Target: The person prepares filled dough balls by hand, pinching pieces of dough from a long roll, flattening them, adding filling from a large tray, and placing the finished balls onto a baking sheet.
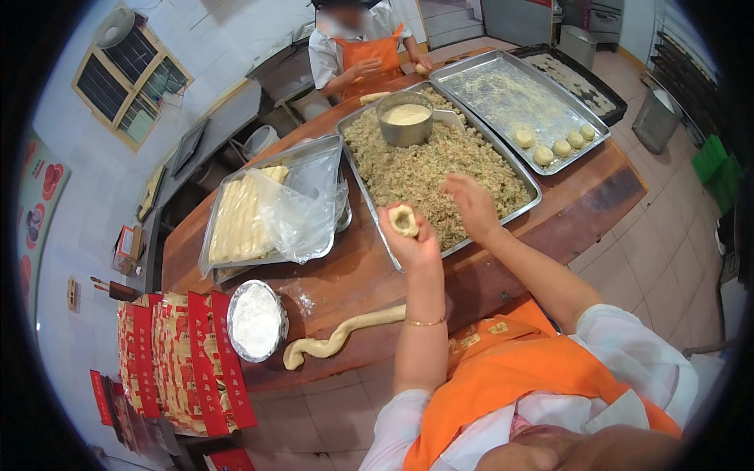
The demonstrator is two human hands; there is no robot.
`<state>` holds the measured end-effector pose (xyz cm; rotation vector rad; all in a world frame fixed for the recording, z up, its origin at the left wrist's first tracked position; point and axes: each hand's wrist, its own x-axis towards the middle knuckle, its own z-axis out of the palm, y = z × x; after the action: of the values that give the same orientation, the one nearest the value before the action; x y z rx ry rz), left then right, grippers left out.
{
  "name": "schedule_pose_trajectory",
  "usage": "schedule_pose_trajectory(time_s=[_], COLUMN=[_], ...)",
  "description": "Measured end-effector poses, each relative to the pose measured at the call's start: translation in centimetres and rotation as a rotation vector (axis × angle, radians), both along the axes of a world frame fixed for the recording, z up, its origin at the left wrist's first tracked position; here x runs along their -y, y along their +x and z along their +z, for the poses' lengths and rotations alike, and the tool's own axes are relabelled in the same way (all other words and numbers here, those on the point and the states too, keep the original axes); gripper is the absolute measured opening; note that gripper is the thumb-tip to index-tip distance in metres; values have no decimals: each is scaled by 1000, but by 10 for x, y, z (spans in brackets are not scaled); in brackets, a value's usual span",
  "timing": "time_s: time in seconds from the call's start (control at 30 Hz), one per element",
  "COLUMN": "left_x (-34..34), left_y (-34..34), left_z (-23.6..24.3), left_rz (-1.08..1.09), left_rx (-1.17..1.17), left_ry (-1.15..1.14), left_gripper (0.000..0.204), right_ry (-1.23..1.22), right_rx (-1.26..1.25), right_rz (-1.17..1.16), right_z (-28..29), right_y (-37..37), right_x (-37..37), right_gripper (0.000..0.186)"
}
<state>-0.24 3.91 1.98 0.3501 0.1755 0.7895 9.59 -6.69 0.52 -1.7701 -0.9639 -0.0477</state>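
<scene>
The left hand [412,239] cups a pale, hollowed dough shell [404,220] above the large metal tray of minced filling [433,169], the right hand [471,200] hangs loosely pinched over it, four formed balls [554,141] lie finished, and a long dough rope [342,336] remains uncut on the wooden bench [369,275].

A metal bowl of white flour [256,320] sits near the table's front edge, just beside a stack of red and gold flat cartons [177,361] on its left and a long rope of dough [339,337] on its right. Farther back, a tray of pale dough strips [239,221] lies partly under clear plastic wrap [302,208]. At the far right, a second metal tray [518,102] carries four small round dough balls [561,144], and a person in an orange apron [369,53] works at the table's far end.
</scene>
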Motion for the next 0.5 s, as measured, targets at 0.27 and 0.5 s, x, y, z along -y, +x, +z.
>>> schedule_pose_trajectory(time_s=[0.27,0.5], left_x=[-14,-5], left_y=[36,39], left_z=[-4,-18], left_rz=[458,184], left_rx=[-499,-420], left_ry=[343,341], left_gripper=[25,30], right_ry=[316,121], right_rx=[-698,-255], right_rz=[60,75], right_z=[5,6], right_y=[-19,-23], right_x=[-18,-21], right_gripper=[57,63])
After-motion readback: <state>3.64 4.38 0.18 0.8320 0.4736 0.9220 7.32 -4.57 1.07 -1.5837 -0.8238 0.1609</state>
